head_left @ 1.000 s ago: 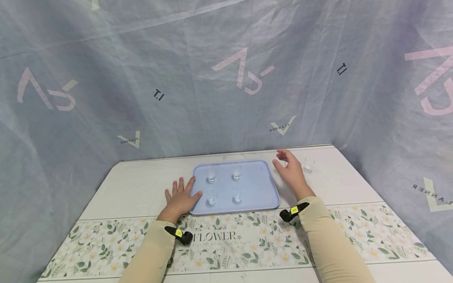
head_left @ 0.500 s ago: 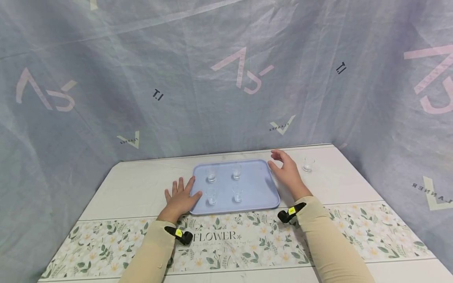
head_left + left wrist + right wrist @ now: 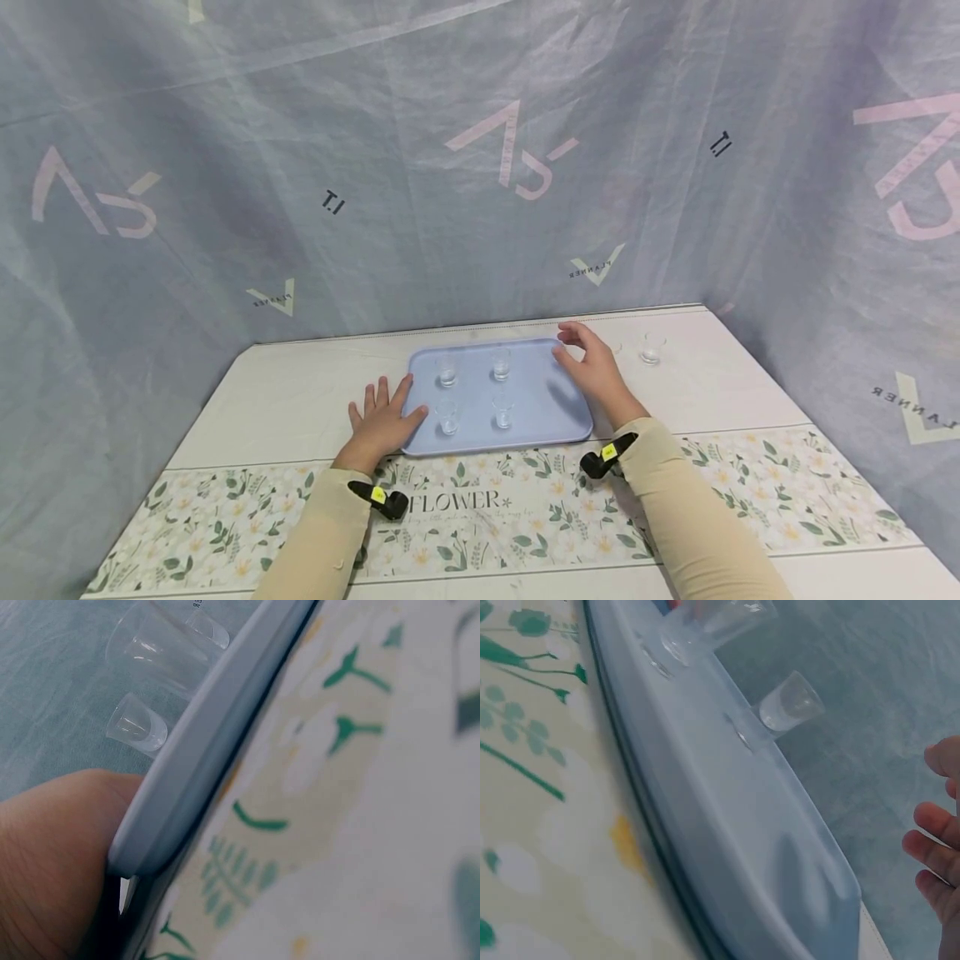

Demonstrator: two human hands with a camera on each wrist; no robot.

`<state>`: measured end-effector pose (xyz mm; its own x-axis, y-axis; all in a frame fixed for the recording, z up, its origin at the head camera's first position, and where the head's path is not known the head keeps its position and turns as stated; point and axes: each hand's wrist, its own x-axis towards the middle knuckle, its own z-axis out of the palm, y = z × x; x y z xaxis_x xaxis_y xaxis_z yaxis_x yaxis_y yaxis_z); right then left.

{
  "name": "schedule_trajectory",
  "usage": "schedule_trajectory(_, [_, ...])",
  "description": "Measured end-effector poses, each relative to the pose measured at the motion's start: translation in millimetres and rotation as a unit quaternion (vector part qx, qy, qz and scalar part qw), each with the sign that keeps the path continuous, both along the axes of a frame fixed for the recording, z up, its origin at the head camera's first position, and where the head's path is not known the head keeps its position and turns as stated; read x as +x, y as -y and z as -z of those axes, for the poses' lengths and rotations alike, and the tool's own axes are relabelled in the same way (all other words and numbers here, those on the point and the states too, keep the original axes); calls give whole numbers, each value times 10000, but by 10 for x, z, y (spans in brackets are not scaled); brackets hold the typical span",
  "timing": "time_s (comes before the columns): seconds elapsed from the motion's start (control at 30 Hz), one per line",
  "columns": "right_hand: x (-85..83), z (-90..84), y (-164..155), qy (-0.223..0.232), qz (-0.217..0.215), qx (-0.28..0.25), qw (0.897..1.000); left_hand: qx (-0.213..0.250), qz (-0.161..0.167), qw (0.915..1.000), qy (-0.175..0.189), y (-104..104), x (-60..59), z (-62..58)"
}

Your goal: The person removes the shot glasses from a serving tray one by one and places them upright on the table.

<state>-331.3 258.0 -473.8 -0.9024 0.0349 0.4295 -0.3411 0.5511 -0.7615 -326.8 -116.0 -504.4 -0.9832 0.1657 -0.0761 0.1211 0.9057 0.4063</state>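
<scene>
Pale blue tray lying flat on the tabletop.
Four small clear glasses stand upright on it, two rows toward nine o'clock.

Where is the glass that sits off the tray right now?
In the head view, the lone glass stands on the table right of the blue tray, beyond the empty right hand.
</scene>
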Motion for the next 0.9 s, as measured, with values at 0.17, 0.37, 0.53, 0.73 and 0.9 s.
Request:
schedule_trajectory(0.17, [10, 13, 106, 123, -210, -150, 9996, -39, 12, 10000, -5, 10, 0, -1])
schedule_trajectory(0.37, [-16, 90, 237, 210, -484, -4, 9986, 84, 59, 9999, -87, 32, -11, 25])
schedule_trajectory(0.53, [-18, 109, 358, 340, -716, 173, 9967, 141, 43, 9998, -113, 33, -10, 18])
schedule_trajectory(0.73, [-22, 123, 486, 474, -984, 143, 9939, 136, 45, 9999, -64, 33, -52, 81])
schedule_trajectory(0.9, [-48, 166, 573, 529, -1064, 300, 9925, 34, 67, 10000, 20, 48, -97, 136])
